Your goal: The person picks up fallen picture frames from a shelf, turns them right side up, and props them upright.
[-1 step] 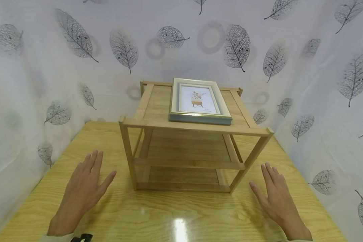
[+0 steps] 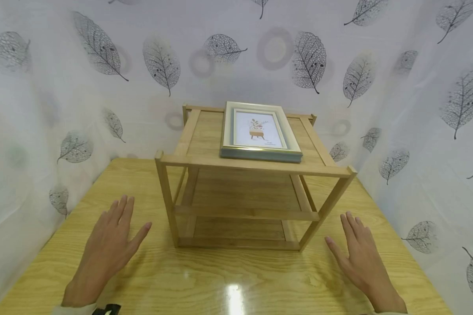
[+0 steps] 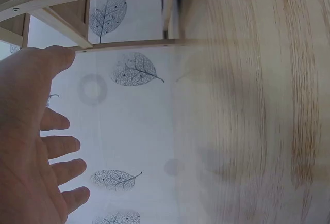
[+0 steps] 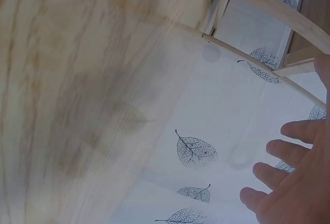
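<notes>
A light wooden shelf rack (image 2: pixel 244 213) with three tiers stands on the table in the head view. On its top tier lies a pale picture frame (image 2: pixel 295 131), face up, holding a print of a plant in an orange pot. My left hand (image 2: pixel 108 245) is left of the rack, palm down, fingers straight and thumb spread, holding nothing. To the right of the rack, my right hand (image 2: pixel 358 258) has its fingers extended and is likewise bare of any object. Both wrist views show gaps between the hands and the rack's legs.
The glossy wood-grain table (image 2: pixel 205 280) runs under the rack and both hands. A white curtain (image 2: pixel 236 83) printed with dark leaves surrounds the table at the back and both sides. Part of a dark wristband (image 2: pixel 107 309) shows at the left wrist.
</notes>
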`<act>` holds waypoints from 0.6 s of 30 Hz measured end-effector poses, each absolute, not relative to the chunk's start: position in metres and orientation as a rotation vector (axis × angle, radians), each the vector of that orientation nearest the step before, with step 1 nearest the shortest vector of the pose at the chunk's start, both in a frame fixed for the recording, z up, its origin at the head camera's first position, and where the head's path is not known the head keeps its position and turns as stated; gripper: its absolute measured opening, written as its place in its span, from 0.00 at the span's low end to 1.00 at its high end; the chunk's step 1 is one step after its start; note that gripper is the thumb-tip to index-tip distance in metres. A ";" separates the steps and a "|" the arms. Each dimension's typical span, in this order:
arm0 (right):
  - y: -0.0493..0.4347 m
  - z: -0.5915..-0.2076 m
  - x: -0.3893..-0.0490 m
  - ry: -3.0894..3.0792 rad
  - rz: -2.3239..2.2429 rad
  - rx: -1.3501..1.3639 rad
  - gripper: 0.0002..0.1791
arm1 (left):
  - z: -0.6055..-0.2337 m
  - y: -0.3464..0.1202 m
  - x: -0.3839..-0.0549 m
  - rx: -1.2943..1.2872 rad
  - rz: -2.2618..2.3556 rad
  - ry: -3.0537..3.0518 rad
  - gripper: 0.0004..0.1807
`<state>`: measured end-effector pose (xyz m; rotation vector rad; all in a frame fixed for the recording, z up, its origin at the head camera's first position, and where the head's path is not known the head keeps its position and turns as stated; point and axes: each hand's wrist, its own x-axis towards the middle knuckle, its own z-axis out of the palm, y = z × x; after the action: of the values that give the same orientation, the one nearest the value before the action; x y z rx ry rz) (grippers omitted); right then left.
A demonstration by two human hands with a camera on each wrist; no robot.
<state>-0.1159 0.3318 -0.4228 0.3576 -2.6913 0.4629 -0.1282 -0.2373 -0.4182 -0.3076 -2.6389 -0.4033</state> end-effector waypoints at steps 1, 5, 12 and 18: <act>0.332 -0.423 -0.116 -2.689 0.461 0.358 0.41 | -0.418 -0.237 -0.128 -0.308 -0.402 -2.641 0.43; 0.333 -0.423 -0.116 -2.681 0.463 0.360 0.41 | -0.417 -0.238 -0.128 -0.307 -0.404 -2.640 0.43; 0.333 -0.421 -0.115 -2.671 0.473 0.359 0.40 | -0.413 -0.238 -0.128 -0.295 -0.435 -2.682 0.43; 0.335 -0.420 -0.116 -2.674 0.483 0.370 0.39 | -0.411 -0.239 -0.127 -0.294 -0.436 -2.687 0.43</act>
<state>-0.1159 0.3346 -0.4199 0.3697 -2.6741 0.4834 -0.1275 -0.2389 -0.4114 -0.2937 -2.6869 -0.4357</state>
